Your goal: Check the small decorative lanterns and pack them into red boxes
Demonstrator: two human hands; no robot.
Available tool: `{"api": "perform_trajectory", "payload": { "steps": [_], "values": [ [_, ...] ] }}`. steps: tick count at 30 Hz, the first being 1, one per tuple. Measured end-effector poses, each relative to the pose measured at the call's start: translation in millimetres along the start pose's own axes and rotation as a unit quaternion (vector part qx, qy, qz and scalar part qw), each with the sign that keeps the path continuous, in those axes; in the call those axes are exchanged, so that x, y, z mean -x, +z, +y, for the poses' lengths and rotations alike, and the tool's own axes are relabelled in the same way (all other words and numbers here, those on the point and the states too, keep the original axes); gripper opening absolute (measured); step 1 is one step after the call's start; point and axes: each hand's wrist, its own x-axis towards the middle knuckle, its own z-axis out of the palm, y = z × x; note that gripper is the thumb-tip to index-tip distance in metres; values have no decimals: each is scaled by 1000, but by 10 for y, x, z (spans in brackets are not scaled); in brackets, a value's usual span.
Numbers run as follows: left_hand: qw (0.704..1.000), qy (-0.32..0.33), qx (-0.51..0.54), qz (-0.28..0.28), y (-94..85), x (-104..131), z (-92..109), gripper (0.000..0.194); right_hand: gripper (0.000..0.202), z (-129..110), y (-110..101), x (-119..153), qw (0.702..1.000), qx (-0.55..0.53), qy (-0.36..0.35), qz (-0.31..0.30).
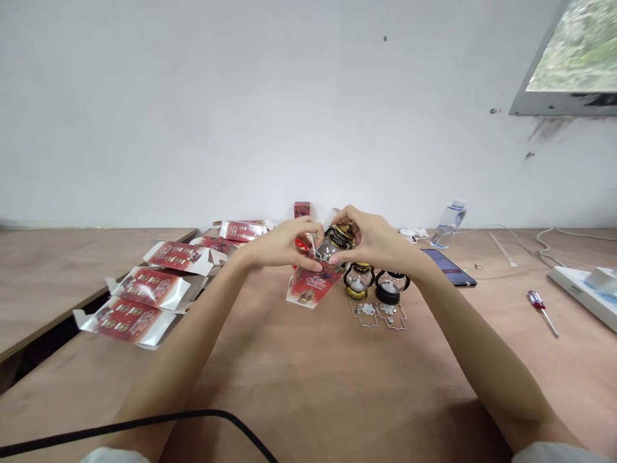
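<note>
Between my two hands is an opened red printed box (311, 286), tilted on the table. My left hand (289, 244) pinches the upper edge of this box with thumb and fingers. My right hand (371, 241) is closed around a small black and gold lantern (338, 238), which lies tilted at the box's open end. How far the lantern is inside the box I cannot tell. Just below my right hand stand a gold lantern (357, 283) and a black lantern (388, 286) with clear globes. Bent wire handles (398, 319) and small metal parts lie before them.
Several flattened red boxes (149, 286) lie on the left, near a gap between tables. A closed red box (302, 209) stands by the wall. On the right are a tablet (448, 267), a water bottle (448, 224), a screwdriver (542, 312) and a white power strip (585, 292).
</note>
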Motion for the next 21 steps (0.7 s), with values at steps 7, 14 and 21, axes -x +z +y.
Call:
{"api": "perform_trajectory", "payload": {
  "steps": [7,14,21],
  "values": [
    [998,22,-41,-31,86,-38,37,21,45,14,22,-9,999,11,28,10],
    [998,10,51,26,86,-33,-51,43,24,-17,37,6,997,72,-32,-7],
    [988,-15,151,3,121,-16,-77,55,17,-12,49,-21,994,58,-70,-57]
  ]
}}
